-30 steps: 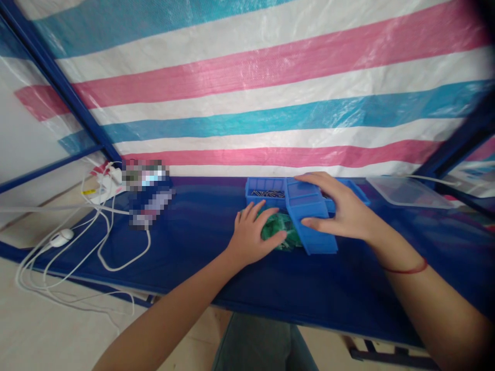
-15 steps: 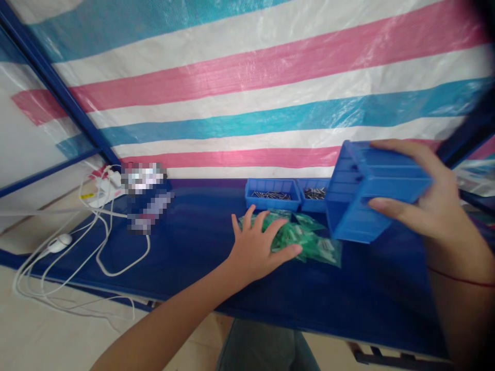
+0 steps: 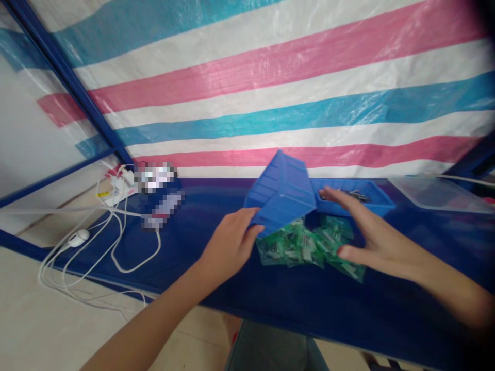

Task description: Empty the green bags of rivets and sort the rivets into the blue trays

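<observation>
My left hand grips the lower edge of a blue plastic bin, thumb and fingers closed on its rim. The bin is tilted above the table and hides part of what lies behind it. My right hand is open, fingers and thumb apart, to the right of the bin and holding nothing. Below and between the hands lies a pile of small green plastic packets. Behind my right fingers stands another blue bin with metal screws or nails in it.
On the blue table, white cables and a power strip lie at the left, near blurred-out items. A clear plastic sheet or lid rests at the back right. Behind hangs a striped tarp.
The blue bin has passed from my right hand to my left and moved leftward. My right hand has let go and opened. My left hand has left the green packets, which now lie spread out.
</observation>
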